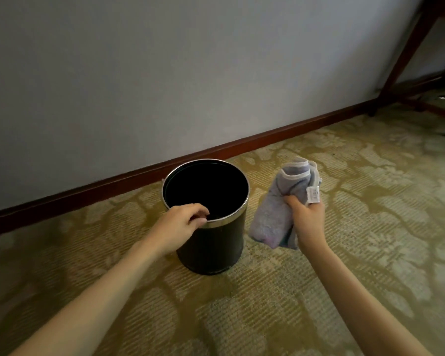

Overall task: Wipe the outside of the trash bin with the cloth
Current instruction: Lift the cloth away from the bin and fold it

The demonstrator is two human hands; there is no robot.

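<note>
The trash bin [211,242], a black cylinder with a silver rim, is seen standing upright on the patterned carpet [344,227], near the dark wooden baseboard [242,145] of the grey wall [165,73]. Its inside is dark; nothing can be made out in it.

The left hand [183,223] is set on the near rim of the bin, its grip clamped there: fingers curled over the edge into the opening, thumb against the outside.

The cloth [275,209], pale blue-grey with a lighter hem, is held bunched in the right hand [307,217], just to the right of the bin and apart from it. The grip of that hand is closed round the middle of the cloth, with folds standing above the fist and the rest hanging below, clear of the carpet.

A small white tag [313,195] is seen on the cloth just above the right fingers; its printing is too small to be read.

Wooden furniture legs [406,55] are noted far beyond the right hand, at the upper right.
</note>
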